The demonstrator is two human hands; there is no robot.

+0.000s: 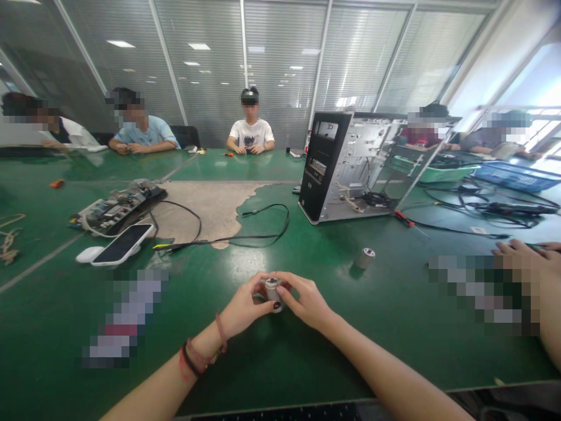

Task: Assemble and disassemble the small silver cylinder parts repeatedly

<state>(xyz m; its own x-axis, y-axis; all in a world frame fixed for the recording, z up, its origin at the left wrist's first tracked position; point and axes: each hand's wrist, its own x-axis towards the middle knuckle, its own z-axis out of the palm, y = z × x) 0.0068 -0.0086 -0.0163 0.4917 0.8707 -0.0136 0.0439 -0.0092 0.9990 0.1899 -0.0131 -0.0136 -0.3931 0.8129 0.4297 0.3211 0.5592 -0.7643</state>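
My left hand [245, 302] and my right hand [307, 301] meet in front of me over the green work table [79, 327]. Their fingertips pinch a small metal cylinder [272, 290] with a dark hollow top, and the fingers hide most of its side. A similar cylinder [364, 258] stands on the table to the right of my right hand, not touching it. Several cords circle my left wrist.
An open computer case [346, 166] stands ahead on the right, with a red-handled screwdriver [404, 218] beside it. Ahead on the left lie a smartphone [123, 244], a circuit board [118, 207] and black cable [263, 234]. Several people sit around the table; a co-worker's hand [521, 263] reaches in from the right.
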